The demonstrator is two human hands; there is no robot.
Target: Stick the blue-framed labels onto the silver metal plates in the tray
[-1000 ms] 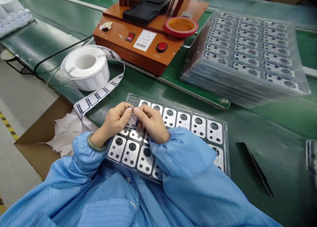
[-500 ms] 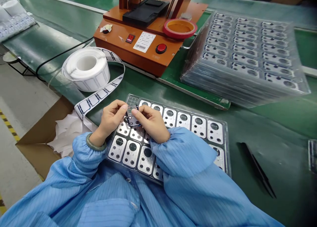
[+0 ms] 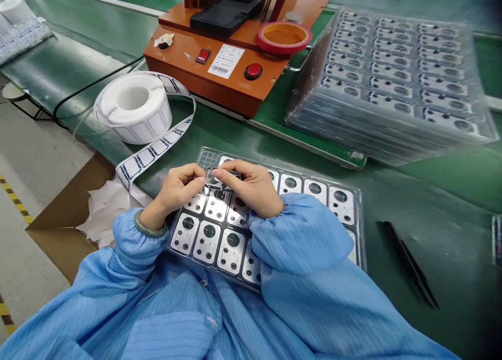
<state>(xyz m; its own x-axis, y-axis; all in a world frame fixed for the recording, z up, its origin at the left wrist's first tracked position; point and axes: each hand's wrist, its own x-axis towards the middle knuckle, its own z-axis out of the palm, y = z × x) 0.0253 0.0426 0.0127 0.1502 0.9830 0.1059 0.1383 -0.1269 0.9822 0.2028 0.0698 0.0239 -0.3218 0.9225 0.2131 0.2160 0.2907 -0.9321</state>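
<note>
Above the back left part of a clear tray (image 3: 357, 234), both hands hold one small silver plate (image 3: 212, 179) with a dark rim. My left hand (image 3: 181, 186) pinches its left end between thumb and fingertips. My right hand (image 3: 253, 184) grips it from the right, thumb across its face and fingers behind, hiding much of it. Rows of silver plates (image 3: 206, 242) with round dark holes lie in the tray. My right sleeve covers part of the tray's right side.
Behind stands an orange machine (image 3: 180, 62) with a tape ring (image 3: 284, 37) on it. A label roll (image 3: 133, 109) lies left, above paper scraps (image 3: 102, 211) in a cardboard box (image 3: 58, 213). Stacked trays (image 3: 376, 124) stand back right; black tweezers (image 3: 408, 263) lie right.
The held plate has turned from upright to nearly sideways. My right hand has shifted right and turned, its fingers now lying across the plate's back edge.
</note>
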